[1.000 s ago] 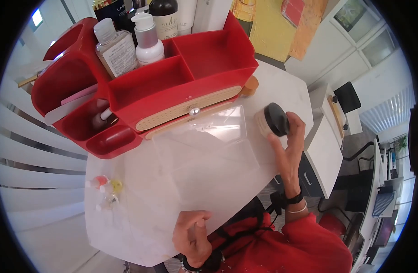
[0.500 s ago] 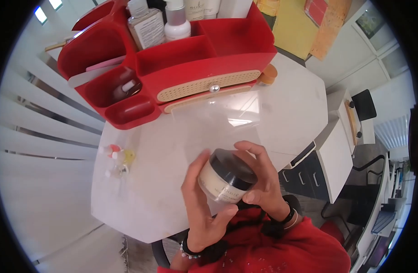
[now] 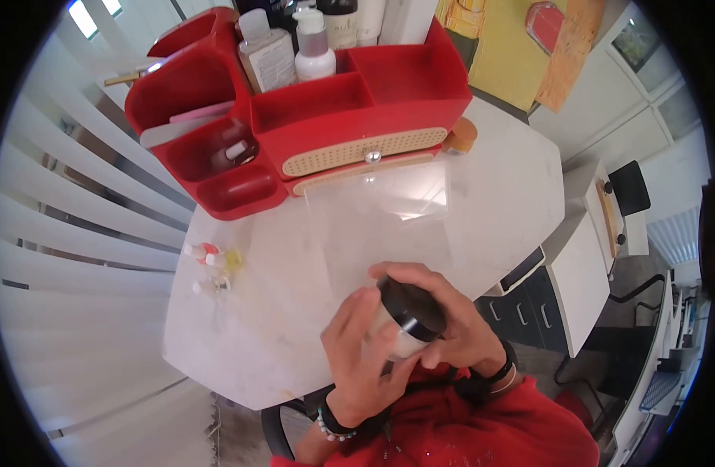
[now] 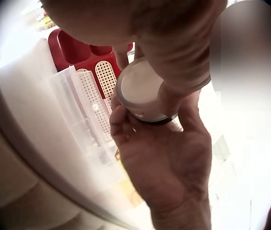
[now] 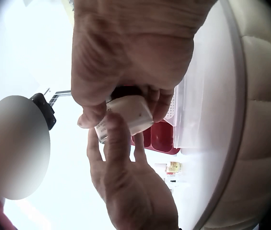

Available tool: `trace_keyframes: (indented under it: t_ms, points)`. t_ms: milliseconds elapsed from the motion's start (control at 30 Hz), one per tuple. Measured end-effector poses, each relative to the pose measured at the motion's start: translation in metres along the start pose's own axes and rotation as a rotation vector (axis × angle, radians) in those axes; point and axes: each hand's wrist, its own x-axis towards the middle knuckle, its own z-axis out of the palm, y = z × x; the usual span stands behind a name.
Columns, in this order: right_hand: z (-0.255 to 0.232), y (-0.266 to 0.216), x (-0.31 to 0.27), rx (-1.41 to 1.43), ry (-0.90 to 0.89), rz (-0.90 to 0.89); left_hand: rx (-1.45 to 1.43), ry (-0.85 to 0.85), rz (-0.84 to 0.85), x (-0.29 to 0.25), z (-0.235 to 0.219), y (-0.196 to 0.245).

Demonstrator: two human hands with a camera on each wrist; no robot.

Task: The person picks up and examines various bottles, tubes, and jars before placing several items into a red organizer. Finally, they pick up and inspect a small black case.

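Observation:
A cosmetic jar [image 3: 408, 342] with a cream-coloured body and a black lid [image 3: 413, 310] is held tilted between both hands, above the front of the table. My left hand [image 3: 361, 373] grips the jar's body from the left. Around the lid and the right side curl the fingers of my right hand [image 3: 462, 327]. The pale round base of the jar [image 4: 140, 85] faces the left wrist camera. In the right wrist view the jar's side [image 5: 133, 112] shows between the two hands, its label mostly covered by fingers.
A red organizer [image 3: 357, 121] with bottles and woven-front drawers stands at the back of the white table [image 3: 256, 335]. Before it lies a clear plastic tray [image 3: 381, 226]. Several tiny bottles [image 3: 213, 265] are at the left; an orange-lidded jar [image 3: 461, 137] sits beside the organizer.
The right hand has brought the jar from the table's right side to in front of the body. My left hand has come up to grip it, and the jar has tilted further.

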Motion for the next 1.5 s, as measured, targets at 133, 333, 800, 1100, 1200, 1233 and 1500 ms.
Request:
trace_keyframes:
  t_ms: [133, 333, 800, 1100, 1200, 1233, 1500]
  points:
    - [-0.002, -0.002, -0.001, -0.169, 0.022, -0.023, 0.067, 0.001, 0.034, -0.004, 0.002, 0.002]
    - [-0.026, -0.063, 0.037, -0.639, 0.353, -0.454, 0.152, 0.007, -0.153, -0.028, 0.002, 0.001]
    - [-0.048, -0.100, 0.184, -1.329, 0.643, -0.564, 0.225, -0.099, -0.226, -0.030, 0.002, -0.007]
    - [-0.058, -0.101, 0.163, -1.352, 0.663, -0.743, 0.208, -0.106, -0.211, -0.028, 0.000, -0.006]
    - [-0.080, -0.098, 0.138, -1.219, 0.925, -0.722, 0.208, -0.095, -0.217, -0.028, 0.000, -0.006]
    - [-0.093, -0.094, 0.130, -1.227, 0.922, -0.621, 0.211, -0.098, -0.215, -0.029, 0.000, -0.007]
    - [-0.156, -0.033, 0.117, -1.470, 0.643, -0.350, 0.220, -0.083, -0.203, -0.029, 0.002, -0.005]
